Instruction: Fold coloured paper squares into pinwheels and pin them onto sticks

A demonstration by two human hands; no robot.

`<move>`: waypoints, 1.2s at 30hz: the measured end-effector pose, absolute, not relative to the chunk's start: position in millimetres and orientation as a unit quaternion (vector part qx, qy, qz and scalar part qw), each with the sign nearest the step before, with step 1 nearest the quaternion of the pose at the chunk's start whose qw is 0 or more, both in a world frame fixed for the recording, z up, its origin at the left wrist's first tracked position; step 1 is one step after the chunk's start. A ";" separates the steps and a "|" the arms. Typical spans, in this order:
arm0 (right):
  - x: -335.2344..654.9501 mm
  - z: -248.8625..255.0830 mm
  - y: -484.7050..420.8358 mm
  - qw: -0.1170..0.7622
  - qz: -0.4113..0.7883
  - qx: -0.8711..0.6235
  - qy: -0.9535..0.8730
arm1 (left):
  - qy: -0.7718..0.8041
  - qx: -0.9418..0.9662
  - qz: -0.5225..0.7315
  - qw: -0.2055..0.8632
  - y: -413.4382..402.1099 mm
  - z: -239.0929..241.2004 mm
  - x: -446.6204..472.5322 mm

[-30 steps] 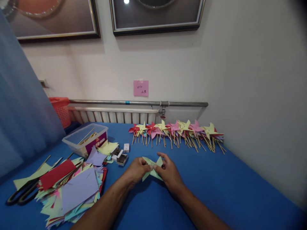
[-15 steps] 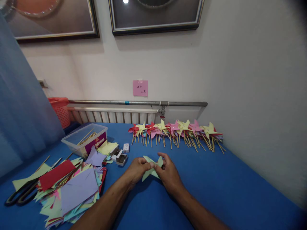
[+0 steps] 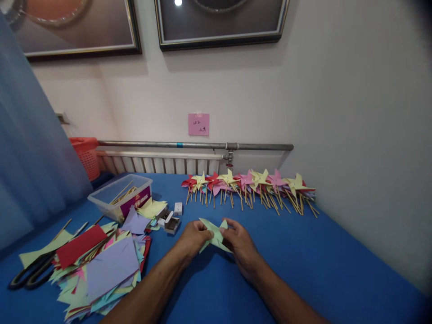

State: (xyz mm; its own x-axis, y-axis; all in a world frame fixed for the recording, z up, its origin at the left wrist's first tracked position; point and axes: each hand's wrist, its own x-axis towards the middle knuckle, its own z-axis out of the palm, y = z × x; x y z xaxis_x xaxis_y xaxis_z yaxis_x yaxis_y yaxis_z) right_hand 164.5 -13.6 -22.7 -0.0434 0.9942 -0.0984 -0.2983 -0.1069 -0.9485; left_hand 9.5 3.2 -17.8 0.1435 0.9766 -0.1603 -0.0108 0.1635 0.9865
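Observation:
Between my two hands is a pale green paper pinwheel (image 3: 216,238), held above the blue table cover with its blades partly folded. My left hand (image 3: 195,238) pinches its left side, thumb on top near the middle. On the other side my right hand (image 3: 239,240) grips a folded blade, with the thumb on the paper and the fingers behind. No stick shows on this pinwheel. Just left of my hands lie small open boxes (image 3: 172,225) with dark contents I cannot make out, and a small white box (image 3: 178,208).
Finished pinwheels on sticks (image 3: 259,180) line the back of the table. At left lie a pile of coloured paper (image 3: 111,267), black-handled scissors (image 3: 33,272) and a clear plastic tub (image 3: 97,198) of sticks. A radiator (image 3: 158,163) and pipe (image 3: 202,145) run along the wall.
My right thumb has shifted right, away from the pinwheel's middle, and a lower right blade shows more. My left hand keeps its pinch.

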 end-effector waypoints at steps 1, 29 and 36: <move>164.3 -20.9 -15.3 0.531 0.618 -0.431 -0.390 | 0.496 0.487 0.429 0.577 2.9 -17.2 9.7; 160.9 -27.9 -10.8 0.473 0.577 -0.470 -0.472 | 0.468 0.484 0.468 0.573 2.9 -16.7 12.1; 161.9 -20.1 -16.8 0.481 0.600 -0.457 -0.447 | 0.456 0.473 0.458 0.598 0.3 -18.5 10.9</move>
